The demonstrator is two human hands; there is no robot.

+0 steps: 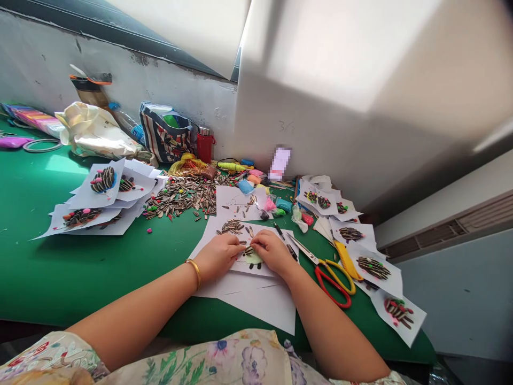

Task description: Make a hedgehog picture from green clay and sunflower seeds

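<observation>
Head view. Two bare forearms reach forward from a floral garment and meet at mid-table. The left hand [218, 256], a gold bangle [195, 271] on its wrist, is curled, fingers pointing right. The right hand [272, 252] is curled too, fingers pointing left. Both are partly closed, their fingers almost meeting over a small cluster of striped sunflower seeds [249, 250]; whether either hand pinches a seed cannot be told.

Directly beneath the hands lies a white paper sheet [260, 267] bearing a pale green shape [253, 259], partly covered by the fingers. A loose group of seeds [232, 226] sits on the same sheet just above the hands. More white paper [256, 302] lies under it, on the green table [80, 278].

Beyond the hands, a large heap of seeds [180, 197] spreads across the table. Papers with seed-and-clay pictures [103, 181] are stacked at left, and more [373, 267] fan out at right. Scissors with red and yellow handles [332, 286] lie just beside the right hand. Lumps of coloured modelling clay [245, 186] sit near the wall, with a striped bag [166, 133] and a red bottle [204, 145].
</observation>
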